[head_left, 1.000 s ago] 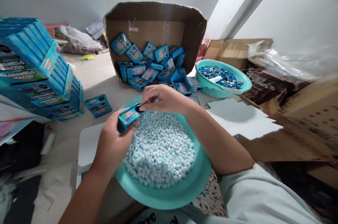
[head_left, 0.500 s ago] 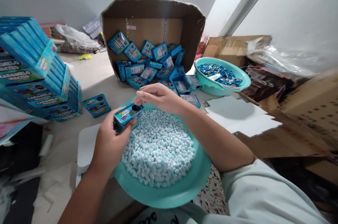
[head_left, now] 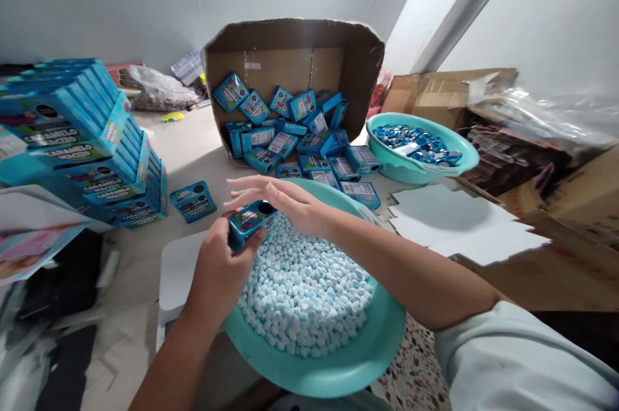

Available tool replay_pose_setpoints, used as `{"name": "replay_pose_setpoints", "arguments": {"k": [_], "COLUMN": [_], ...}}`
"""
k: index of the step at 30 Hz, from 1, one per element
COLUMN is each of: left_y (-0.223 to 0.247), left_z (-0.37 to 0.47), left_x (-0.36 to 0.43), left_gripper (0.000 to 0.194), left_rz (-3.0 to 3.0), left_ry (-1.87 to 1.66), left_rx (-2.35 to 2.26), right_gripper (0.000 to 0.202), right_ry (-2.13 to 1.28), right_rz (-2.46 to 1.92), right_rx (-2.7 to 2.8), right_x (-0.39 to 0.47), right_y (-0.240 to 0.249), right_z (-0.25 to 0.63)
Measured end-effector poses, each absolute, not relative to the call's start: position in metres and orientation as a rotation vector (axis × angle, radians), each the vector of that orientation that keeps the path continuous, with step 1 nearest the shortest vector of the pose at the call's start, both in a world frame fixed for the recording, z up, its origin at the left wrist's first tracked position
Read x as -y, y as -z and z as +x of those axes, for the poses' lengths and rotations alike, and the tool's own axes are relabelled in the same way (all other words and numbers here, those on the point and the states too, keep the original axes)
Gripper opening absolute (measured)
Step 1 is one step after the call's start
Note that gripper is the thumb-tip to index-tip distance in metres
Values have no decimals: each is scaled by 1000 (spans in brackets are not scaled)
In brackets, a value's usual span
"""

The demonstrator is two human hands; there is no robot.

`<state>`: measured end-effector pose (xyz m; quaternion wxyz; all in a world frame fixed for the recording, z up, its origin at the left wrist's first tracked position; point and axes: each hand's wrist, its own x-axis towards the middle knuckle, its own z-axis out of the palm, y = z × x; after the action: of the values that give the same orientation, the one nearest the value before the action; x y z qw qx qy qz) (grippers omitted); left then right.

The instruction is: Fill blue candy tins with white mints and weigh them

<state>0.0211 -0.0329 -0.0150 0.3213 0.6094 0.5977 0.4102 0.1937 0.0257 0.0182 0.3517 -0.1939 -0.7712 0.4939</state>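
Note:
A blue candy tin [head_left: 249, 220] with a printed label is gripped in my left hand [head_left: 225, 262], over the left part of a teal basin [head_left: 319, 375]. Many small pale blue and white candies [head_left: 309, 288] fill the basin. Fingers stretched out and palm down, my right hand [head_left: 283, 201] lies just over and beside the tin's far edge; whether it touches cannot be made out. A dark round opening shows at the tin's right end. Another blue tin or flat packet [head_left: 193, 200] lies on the table to the left.
A cardboard box [head_left: 290, 33] on its side holds several blue tins, some spilling out in front. At right stands a second teal basin [head_left: 425, 172] of blue caps beside white cardboard sheets [head_left: 464, 224]. Stacked blue display boxes [head_left: 91, 146] rise at left. A white flat-topped device [head_left: 181, 269] sits by the basin.
My right hand's fingers have gone from bent together at the tin's opening to stretched out flat over it. The whole view has shifted, so things appear lower and further right.

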Motion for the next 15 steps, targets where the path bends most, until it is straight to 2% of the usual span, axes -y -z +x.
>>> {"name": "replay_pose_setpoints", "arguments": {"k": [8, 15], "left_y": [19, 18], "left_z": [20, 20], "left_x": [35, 35], "left_gripper": [46, 45], "left_rz": [1559, 1536], "left_ry": [-1171, -1191], "left_rx": [-1460, -1416], "right_gripper": [83, 82], "right_ry": [-1079, -1040], "right_rz": [-600, -579], "right_rx": [2269, 2355], "right_x": [-23, -15], "right_y": [-28, -34], "right_z": [199, 198]}}
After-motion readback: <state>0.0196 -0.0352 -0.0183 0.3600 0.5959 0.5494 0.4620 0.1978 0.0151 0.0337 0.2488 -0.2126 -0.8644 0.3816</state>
